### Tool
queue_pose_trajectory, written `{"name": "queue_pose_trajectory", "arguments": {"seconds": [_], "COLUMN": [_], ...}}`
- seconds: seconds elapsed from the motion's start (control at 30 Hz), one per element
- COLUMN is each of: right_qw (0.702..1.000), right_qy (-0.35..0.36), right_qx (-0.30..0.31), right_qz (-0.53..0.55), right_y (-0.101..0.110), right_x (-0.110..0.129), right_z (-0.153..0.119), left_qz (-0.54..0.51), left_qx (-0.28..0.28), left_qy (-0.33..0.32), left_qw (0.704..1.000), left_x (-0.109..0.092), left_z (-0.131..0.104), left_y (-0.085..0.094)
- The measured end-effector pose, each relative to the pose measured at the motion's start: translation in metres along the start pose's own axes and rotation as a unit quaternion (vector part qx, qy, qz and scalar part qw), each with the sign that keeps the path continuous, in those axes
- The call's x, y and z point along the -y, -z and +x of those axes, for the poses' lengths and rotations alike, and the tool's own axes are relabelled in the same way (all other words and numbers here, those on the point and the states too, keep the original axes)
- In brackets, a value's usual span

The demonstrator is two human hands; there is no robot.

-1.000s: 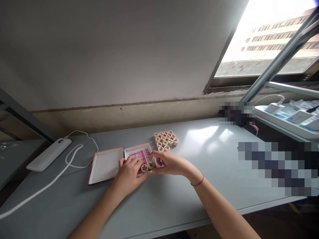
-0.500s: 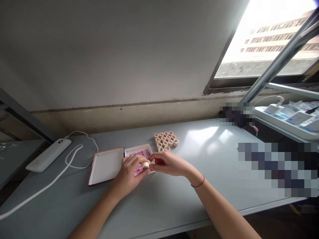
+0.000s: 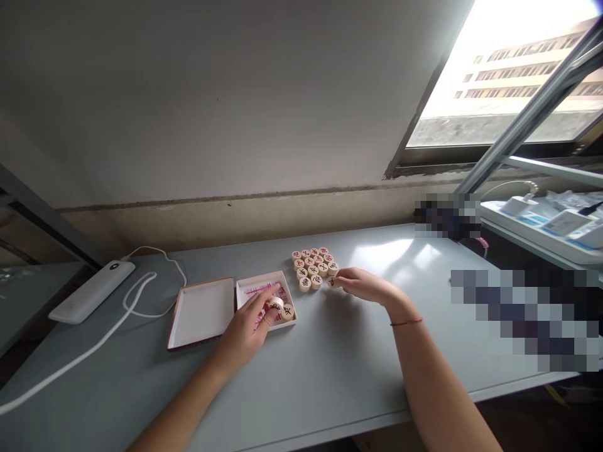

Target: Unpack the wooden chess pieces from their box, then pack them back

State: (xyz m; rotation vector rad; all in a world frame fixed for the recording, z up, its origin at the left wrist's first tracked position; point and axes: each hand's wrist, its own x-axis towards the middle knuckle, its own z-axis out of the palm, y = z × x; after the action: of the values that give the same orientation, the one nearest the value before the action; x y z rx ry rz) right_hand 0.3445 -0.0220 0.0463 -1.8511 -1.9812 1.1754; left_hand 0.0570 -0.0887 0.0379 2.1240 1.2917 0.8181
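Observation:
Over the shallow white box (image 3: 293, 319) with pink print inside, my left hand (image 3: 249, 320) grips a round wooden xiangqi piece (image 3: 276, 304) between thumb and fingers. Another piece (image 3: 287, 312) with a black character lies in the box's right corner. My right hand (image 3: 360, 284) is closed on a black-lettered xiangqi piece (image 3: 331, 282) at the front right of a block of pieces. That block of xiangqi pieces (image 3: 313, 270), with red characters in the back rows and black ones in front, stands in close rows on the desk.
The box lid (image 3: 201, 314) lies left of the box. A white power bank (image 3: 93, 294) with a white cable (image 3: 101, 342) is further left on the grey desk (image 3: 292, 389). A metal rack (image 3: 518, 113) and a white tray with chargers (image 3: 546, 232) stand at the right.
My right hand has moved from the box rightward to the block of pieces, carrying a piece to its front row. My left hand stays over the box with a piece.

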Motion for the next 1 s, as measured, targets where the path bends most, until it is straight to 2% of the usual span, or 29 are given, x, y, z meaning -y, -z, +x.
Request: {"name": "queue_pose_trajectory", "arguments": {"seconds": [0.13, 0.27, 0.33, 0.43, 0.53, 0.6, 0.67, 0.73, 0.8, 0.9, 1.0], "right_qw": [1.0, 0.998, 0.998, 0.994, 0.965, 0.954, 0.953, 0.955, 0.965, 0.984, 0.994], "right_qy": [-0.01, -0.029, -0.014, 0.104, 0.228, 0.255, 0.264, 0.264, 0.241, 0.155, 0.075], "right_qx": [0.011, -0.006, -0.02, 0.007, 0.121, 0.145, 0.138, 0.122, 0.077, -0.038, -0.058], "right_qz": [-0.014, -0.046, -0.06, -0.014, 0.048, 0.057, 0.058, 0.061, 0.073, 0.082, 0.06], "right_y": [-0.007, -0.006, -0.005, -0.011, -0.029, -0.04, -0.045, -0.041, -0.029, -0.008, 0.003], "right_x": [0.001, 0.002, 0.007, 0.026, 0.054, 0.068, 0.075, 0.072, 0.061, 0.035, 0.011], "right_z": [0.004, 0.004, 0.001, -0.008, -0.02, -0.027, -0.032, -0.032, -0.028, -0.018, -0.007], "left_qz": [0.016, 0.026, 0.023, 0.011, 0.002, -0.003, -0.009, -0.014, -0.017, -0.013, -0.005], "left_qx": [-0.005, -0.006, -0.008, -0.01, -0.006, -0.007, -0.012, -0.012, -0.006, 0.006, 0.017], "left_qy": [-0.013, -0.019, -0.021, -0.036, -0.064, -0.079, -0.083, -0.077, -0.07, -0.065, -0.062], "left_qw": [1.0, 0.999, 0.999, 0.999, 0.998, 0.997, 0.996, 0.997, 0.997, 0.998, 0.998], "left_x": [0.001, -0.001, -0.003, -0.004, -0.003, -0.002, -0.001, -0.001, -0.002, -0.002, -0.001], "left_z": [0.0, 0.001, 0.001, 0.0, -0.001, -0.002, -0.003, -0.003, -0.004, -0.003, -0.003], "left_y": [-0.001, 0.001, 0.002, 0.0, -0.004, -0.006, -0.007, -0.007, -0.005, -0.003, -0.002]}}
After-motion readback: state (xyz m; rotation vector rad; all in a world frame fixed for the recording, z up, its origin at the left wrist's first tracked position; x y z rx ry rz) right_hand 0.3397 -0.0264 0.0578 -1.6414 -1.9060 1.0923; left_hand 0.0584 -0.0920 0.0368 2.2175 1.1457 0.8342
